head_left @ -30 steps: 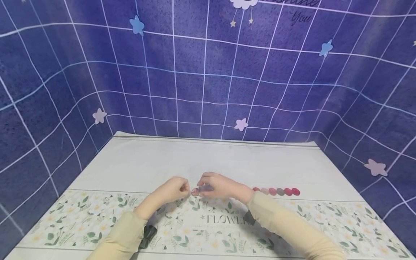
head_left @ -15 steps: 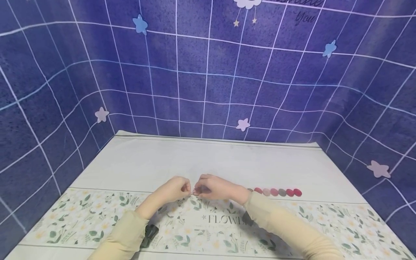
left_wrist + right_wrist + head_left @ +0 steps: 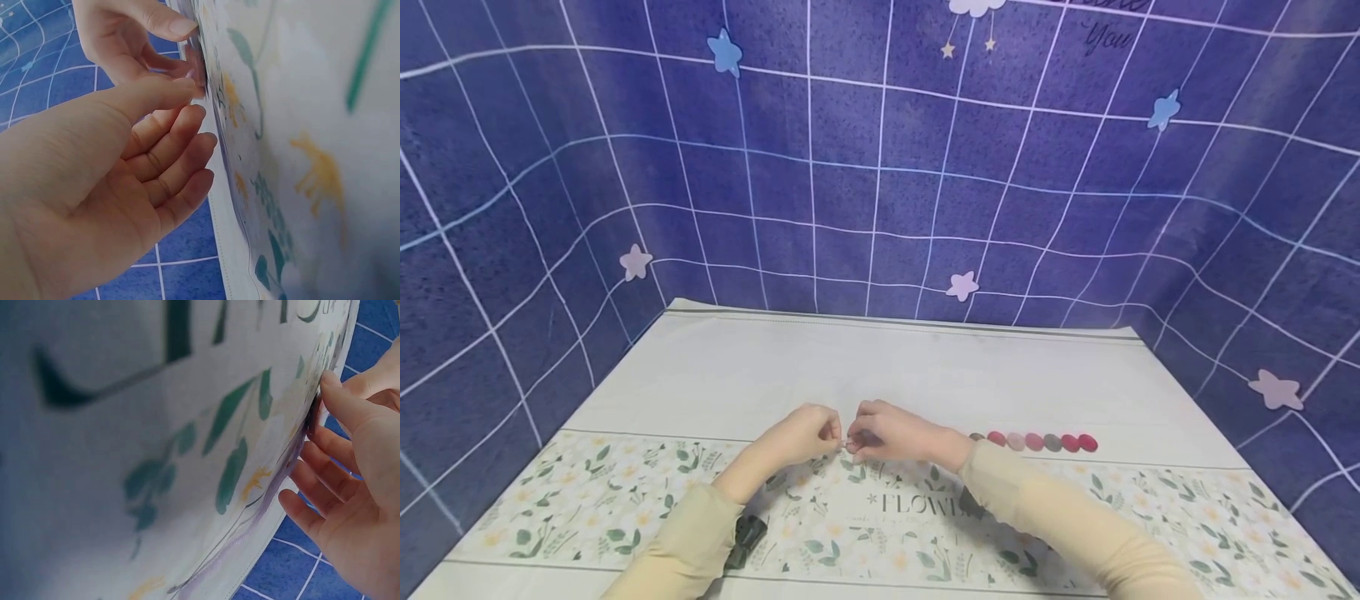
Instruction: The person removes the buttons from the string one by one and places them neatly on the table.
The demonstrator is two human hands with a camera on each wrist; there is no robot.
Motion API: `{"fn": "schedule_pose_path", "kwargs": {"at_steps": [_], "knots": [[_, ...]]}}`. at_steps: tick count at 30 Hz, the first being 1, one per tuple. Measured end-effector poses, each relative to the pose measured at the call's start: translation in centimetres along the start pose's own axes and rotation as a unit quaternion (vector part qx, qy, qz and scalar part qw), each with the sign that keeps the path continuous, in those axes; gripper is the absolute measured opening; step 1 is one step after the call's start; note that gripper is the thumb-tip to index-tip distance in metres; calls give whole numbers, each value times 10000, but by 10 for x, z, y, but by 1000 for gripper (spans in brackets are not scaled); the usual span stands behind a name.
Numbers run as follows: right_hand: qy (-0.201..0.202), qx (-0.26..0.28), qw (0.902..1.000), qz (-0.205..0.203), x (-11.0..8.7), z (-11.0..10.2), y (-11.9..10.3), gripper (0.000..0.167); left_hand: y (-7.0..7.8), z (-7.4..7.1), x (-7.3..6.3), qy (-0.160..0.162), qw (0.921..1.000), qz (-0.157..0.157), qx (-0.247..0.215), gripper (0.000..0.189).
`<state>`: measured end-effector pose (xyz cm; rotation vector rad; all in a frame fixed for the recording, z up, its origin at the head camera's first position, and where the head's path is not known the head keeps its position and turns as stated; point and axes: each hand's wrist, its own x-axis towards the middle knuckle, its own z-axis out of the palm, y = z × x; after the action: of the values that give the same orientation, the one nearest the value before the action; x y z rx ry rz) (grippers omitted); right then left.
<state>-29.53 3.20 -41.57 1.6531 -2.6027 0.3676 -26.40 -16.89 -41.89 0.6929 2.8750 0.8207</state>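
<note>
My left hand (image 3: 808,433) and right hand (image 3: 891,432) meet fingertip to fingertip just above the middle of the table. With thumb and forefinger, the right hand grips a small round reddish-pink piece (image 3: 314,415), mostly covered by the fingers. In the left wrist view, this pink piece (image 3: 195,62) shows beyond the left fingertips. The left thumb and forefinger pinch a tiny pale bit right at its edge; I cannot tell its kind. The left hand's other fingers (image 3: 178,169) are loosely bent.
A row of several small round pieces (image 3: 1033,442), red, pink and grey, lies right of the hands, partly behind the right forearm. The white table (image 3: 760,358) carries a floral printed band (image 3: 625,500). A blue gridded curtain (image 3: 850,192) encloses the back and sides.
The right hand has moved slightly left and closed over the pink round piece, which showed between the hands a second ago. The left hand keeps its pinch. The view has shifted slightly.
</note>
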Motion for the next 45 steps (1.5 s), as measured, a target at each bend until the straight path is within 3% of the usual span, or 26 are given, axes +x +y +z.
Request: {"fn": "schedule_pose_path", "kwargs": {"at_steps": [6,14,23,33,45], "knots": [[48,-27,9999,115,1,1,0,27,1,0,0,45,10000,-27,27,10],[-177,377,9982,425,-2,2,-4,18,3,2,-2,61,10000,4,-19,11],[-19,169,9994,285,-5,0,-3,19,3,4,-4,182,9998,5,-17,11],[17,302,9989,347,-10,-5,0,18,0,3,-6,201,9998,-3,-6,10],[224,200,9995,43,-16,-10,4,18,0,-2,-2,256,9996,74,93,9]]}}
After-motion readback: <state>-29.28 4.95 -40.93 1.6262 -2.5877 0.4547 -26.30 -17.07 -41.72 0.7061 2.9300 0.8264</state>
